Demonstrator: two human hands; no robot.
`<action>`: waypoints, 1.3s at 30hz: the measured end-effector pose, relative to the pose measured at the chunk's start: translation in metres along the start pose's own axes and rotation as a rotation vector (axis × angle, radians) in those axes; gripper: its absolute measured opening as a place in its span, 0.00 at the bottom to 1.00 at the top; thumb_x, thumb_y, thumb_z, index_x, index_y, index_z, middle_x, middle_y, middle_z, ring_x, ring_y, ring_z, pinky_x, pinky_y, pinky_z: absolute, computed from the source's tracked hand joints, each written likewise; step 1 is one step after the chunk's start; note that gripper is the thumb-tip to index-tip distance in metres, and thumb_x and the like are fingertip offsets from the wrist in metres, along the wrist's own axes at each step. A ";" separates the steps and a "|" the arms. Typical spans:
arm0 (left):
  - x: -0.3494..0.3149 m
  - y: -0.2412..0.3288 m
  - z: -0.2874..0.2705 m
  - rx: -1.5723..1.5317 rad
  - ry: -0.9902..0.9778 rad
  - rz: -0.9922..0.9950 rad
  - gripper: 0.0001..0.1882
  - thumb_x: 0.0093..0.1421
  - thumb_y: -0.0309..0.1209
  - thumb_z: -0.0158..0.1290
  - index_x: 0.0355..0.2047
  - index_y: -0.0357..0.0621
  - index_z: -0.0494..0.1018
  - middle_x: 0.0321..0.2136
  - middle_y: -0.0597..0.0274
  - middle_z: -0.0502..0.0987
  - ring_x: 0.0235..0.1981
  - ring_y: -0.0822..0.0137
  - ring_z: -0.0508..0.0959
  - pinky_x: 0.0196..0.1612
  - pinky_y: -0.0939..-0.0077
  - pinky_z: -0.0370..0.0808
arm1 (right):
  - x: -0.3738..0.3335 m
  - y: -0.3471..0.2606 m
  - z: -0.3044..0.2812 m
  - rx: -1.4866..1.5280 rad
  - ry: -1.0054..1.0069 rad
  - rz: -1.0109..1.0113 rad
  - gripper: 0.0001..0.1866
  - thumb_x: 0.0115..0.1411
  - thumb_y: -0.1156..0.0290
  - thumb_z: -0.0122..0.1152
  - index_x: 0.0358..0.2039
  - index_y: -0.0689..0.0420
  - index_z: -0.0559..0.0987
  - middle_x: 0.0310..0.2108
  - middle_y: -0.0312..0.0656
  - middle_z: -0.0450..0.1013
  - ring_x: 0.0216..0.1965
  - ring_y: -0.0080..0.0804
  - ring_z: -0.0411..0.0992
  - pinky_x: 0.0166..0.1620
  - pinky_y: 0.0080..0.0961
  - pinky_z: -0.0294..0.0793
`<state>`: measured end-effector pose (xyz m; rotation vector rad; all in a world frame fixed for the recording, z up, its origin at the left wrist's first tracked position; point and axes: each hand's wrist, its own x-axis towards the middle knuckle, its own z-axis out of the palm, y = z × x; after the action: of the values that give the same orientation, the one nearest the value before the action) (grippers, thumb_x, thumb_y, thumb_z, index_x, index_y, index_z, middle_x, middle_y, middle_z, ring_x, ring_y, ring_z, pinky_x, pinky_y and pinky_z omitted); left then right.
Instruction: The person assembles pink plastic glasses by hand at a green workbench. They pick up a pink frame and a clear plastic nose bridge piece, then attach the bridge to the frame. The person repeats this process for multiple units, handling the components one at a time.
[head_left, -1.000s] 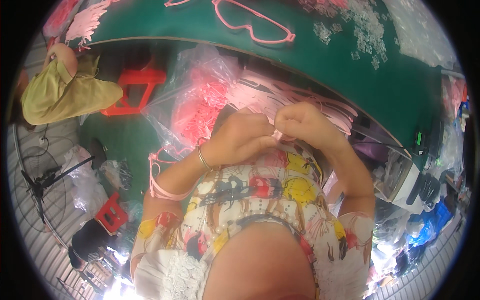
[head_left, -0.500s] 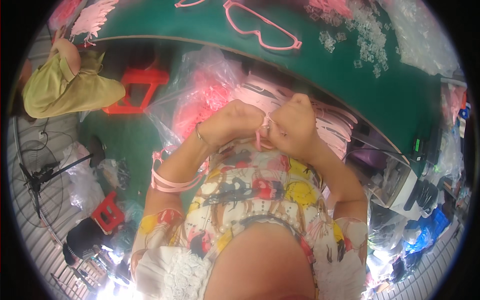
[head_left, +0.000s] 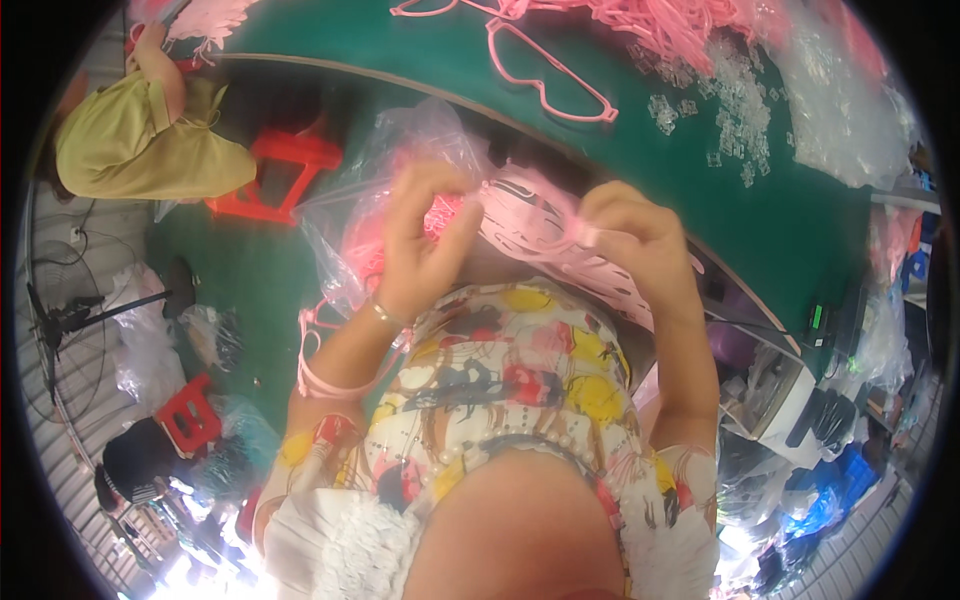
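Note:
My left hand [head_left: 425, 235] curls with its thumb and forefinger pinched at one end of a pink plastic eyewear frame [head_left: 577, 212]. The other end is gripped in the fingers of my right hand [head_left: 640, 240]. It stretches between both hands above my lap and is partly blurred against similar pink pieces [head_left: 610, 278] stacked behind it. Around my left forearm hang more pink frames [head_left: 318, 383]. Left of the stack, a clear plastic bag [head_left: 335, 215] holds pink strips [head_left: 365, 250].
On the green table [head_left: 690, 150] lie a pink frame [head_left: 548, 98], a heap of pink strips [head_left: 670, 25] and small clear pieces [head_left: 735, 115]. A red stool [head_left: 290, 150] stands at left beside a seated person in olive clothing [head_left: 150, 150]. A fan [head_left: 60, 320] is farther left.
My hands have moved apart from being close together, and the pink frame now spans the gap between them. The view has shifted slightly, showing more of the pink heap.

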<state>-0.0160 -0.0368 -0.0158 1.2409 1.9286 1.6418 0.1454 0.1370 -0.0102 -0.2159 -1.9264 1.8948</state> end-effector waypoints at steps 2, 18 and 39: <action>-0.023 -0.005 0.003 -0.522 -0.146 -0.653 0.14 0.60 0.36 0.50 0.39 0.38 0.74 0.36 0.55 0.76 0.38 0.62 0.75 0.43 0.74 0.71 | -0.005 -0.009 -0.003 0.270 0.055 0.101 0.06 0.53 0.76 0.56 0.27 0.66 0.76 0.26 0.41 0.70 0.28 0.24 0.68 0.33 0.21 0.67; -0.050 -0.112 0.040 -1.692 0.597 -0.950 0.09 0.61 0.29 0.47 0.40 0.42 0.70 0.36 0.62 0.75 0.39 0.64 0.74 0.49 0.66 0.71 | -0.067 -0.026 -0.021 0.330 0.463 0.289 0.11 0.59 0.68 0.53 0.31 0.65 0.72 0.13 0.30 0.59 0.15 0.16 0.53 0.21 0.16 0.51; 0.026 0.005 0.030 -1.103 -0.239 -0.613 0.14 0.64 0.39 0.46 0.40 0.40 0.68 0.24 0.70 0.64 0.21 0.76 0.62 0.26 0.79 0.62 | -0.077 0.039 -0.008 0.490 0.194 0.308 0.08 0.60 0.69 0.52 0.35 0.60 0.72 0.19 0.34 0.66 0.18 0.17 0.58 0.23 0.15 0.55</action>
<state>-0.0071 0.0020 -0.0122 0.3181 0.8177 1.6591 0.2102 0.1162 -0.0631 -0.5435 -1.3110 2.3769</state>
